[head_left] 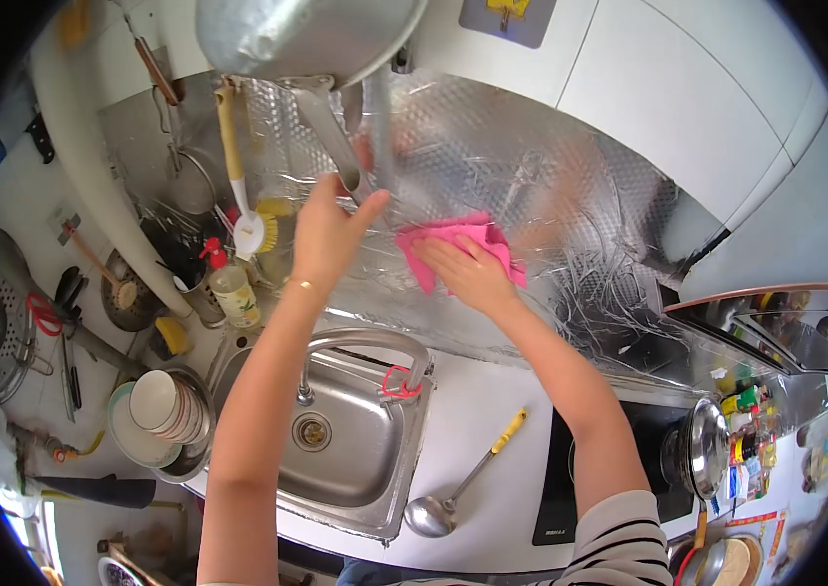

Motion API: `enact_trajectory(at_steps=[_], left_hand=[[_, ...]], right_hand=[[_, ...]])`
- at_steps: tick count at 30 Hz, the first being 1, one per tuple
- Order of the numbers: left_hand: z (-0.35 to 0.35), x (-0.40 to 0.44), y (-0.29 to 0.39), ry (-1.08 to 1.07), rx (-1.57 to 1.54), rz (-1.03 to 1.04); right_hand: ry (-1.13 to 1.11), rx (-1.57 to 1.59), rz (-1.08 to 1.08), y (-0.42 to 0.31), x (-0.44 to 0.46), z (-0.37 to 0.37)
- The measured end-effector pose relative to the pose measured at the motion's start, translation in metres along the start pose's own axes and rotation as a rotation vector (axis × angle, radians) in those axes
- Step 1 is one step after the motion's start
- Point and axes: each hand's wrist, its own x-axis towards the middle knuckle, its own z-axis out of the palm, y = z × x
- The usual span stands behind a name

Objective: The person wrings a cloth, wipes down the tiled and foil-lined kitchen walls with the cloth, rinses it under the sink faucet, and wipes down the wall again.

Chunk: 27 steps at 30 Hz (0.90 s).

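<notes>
My left hand (328,230) is raised at the lower end of a metal saucepan's handle, thumb and fingers around it. The large silver saucepan (301,39) is at the top of the view, its handle slanting down to my hand. My right hand (467,273) lies over a bright pink cloth (499,256), pressing it against the foil-covered wall (433,127). The cloth is crumpled and spreads out beyond my fingers. Part of the palm side of both hands is hidden.
Below my arms are a steel sink (345,479) with a curved faucet (365,337) and a ladle (433,515) on the counter. A black cooktop (555,488) with a lidded pan (707,449) is at right. Stacked bowls (160,400) and a red-capped bottle (235,293) stand left.
</notes>
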Motion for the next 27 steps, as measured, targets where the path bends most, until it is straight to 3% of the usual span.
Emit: enact_trajectory(at_steps=[1,3,5,7,10,11,13,15,18,21,23,24,27], left_hand=[[0.0,0.004,0.0,-0.135,0.029,-0.029],[-0.005,-0.002,-0.002,-0.099,0.021,-0.024],[-0.016,-0.011,-0.006,-0.059,0.012,-0.026],[-0.036,-0.017,-0.003,-0.071,0.027,-0.027],[-0.053,-0.019,-0.001,-0.092,0.044,-0.015],[-0.057,-0.019,-0.001,-0.107,0.035,-0.02],[-0.06,-0.018,-0.007,-0.114,0.038,-0.031],[-0.058,-0.016,-0.014,-0.102,-0.015,0.028],[-0.06,-0.011,-0.017,-0.123,-0.002,0.062],[-0.061,-0.008,-0.018,-0.151,-0.01,0.067],[-0.06,-0.012,-0.022,-0.128,0.013,0.101],[-0.061,-0.015,-0.021,-0.122,0.019,0.094],[-0.061,-0.016,-0.016,-0.102,-0.004,0.122]], right_hand=[[-0.022,0.064,-0.019,0.005,0.002,-0.006],[-0.038,0.114,-0.037,0.017,0.012,-0.012],[0.051,0.133,0.204,0.048,0.054,-0.037],[0.186,0.177,0.239,0.074,0.1,-0.055],[0.208,0.132,0.216,0.062,0.139,-0.051],[0.131,0.189,0.173,0.049,0.142,-0.041],[0.021,0.011,-0.057,0.003,0.135,-0.023],[0.02,0.383,-0.264,-0.061,0.091,0.062],[0.141,0.461,-0.382,-0.085,0.064,0.081],[-0.304,1.227,0.165,-0.039,0.107,0.016],[-0.228,0.774,0.07,-0.01,0.145,-0.013],[0.017,0.077,-0.186,0.001,0.167,-0.018],[0.197,0.216,-0.054,0.013,0.222,-0.021]])
